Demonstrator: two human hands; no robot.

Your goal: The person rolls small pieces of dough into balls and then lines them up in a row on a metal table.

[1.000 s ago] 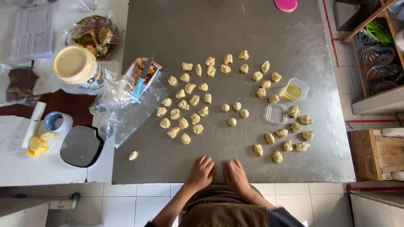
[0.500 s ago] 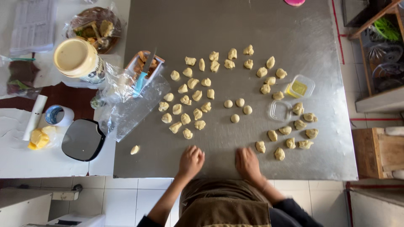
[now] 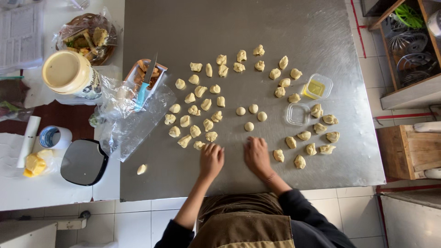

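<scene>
Nearest the person, the left hand (image 3: 212,160) and the right hand (image 3: 256,155) are laid palm down on the steel desk (image 3: 257,41), a little apart, fingers loosely spread; whether a piece of dough is pressed beneath either palm cannot be told, since nothing shows under them. Judged from this, the rolling step is in hand: rough dough pieces are being shaped into balls against the desk. Just beyond the left hand, a cluster of rough dough pieces (image 3: 195,110) is spread, its nearest piece almost touching the fingertips. Beyond the right hand, four small rolled balls (image 3: 250,115) are set close together, well clear of the rough lumps. To the right of the right hand, more uneven pieces (image 3: 312,138) are scattered in an arc, and past these a clear empty tub (image 3: 297,114) and a clear tub of yellow oil (image 3: 317,87) are placed side by side. Far to the left of the left hand, one stray piece (image 3: 142,169) lies alone near the desk edge. The next move is judged to call for even circular pressure under a cupped palm, so that a piece is rounded, not flattened.
</scene>
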